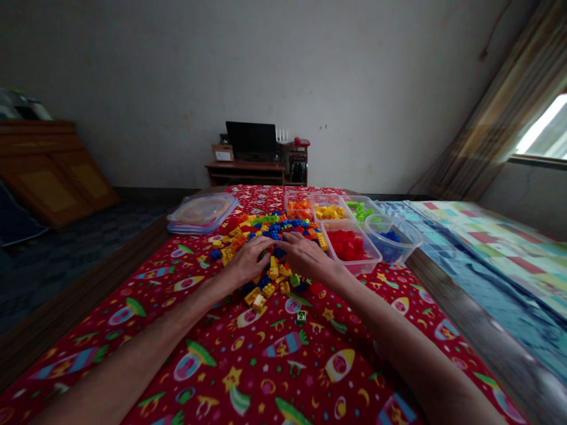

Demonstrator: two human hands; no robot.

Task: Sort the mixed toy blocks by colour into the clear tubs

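Note:
A loose pile of toy building bricks in yellow, blue, orange, green and red lies on a red patterned cloth. Over the left middle of it is my left hand, fingers stretched forward and thumb apart, with a dark gap between them. My right hand reaches in from the other side, its fingers extended over the bricks. The fingertips of both hands come close together near a blue brick. No brick is plainly gripped, though some fingertips are hard to make out.
Right of the pile stand clear tubs: red bricks, orange bricks, yellow bricks, green bricks, and a round tub with blue ones. Stacked lids lie left. A small printed cube sits in front.

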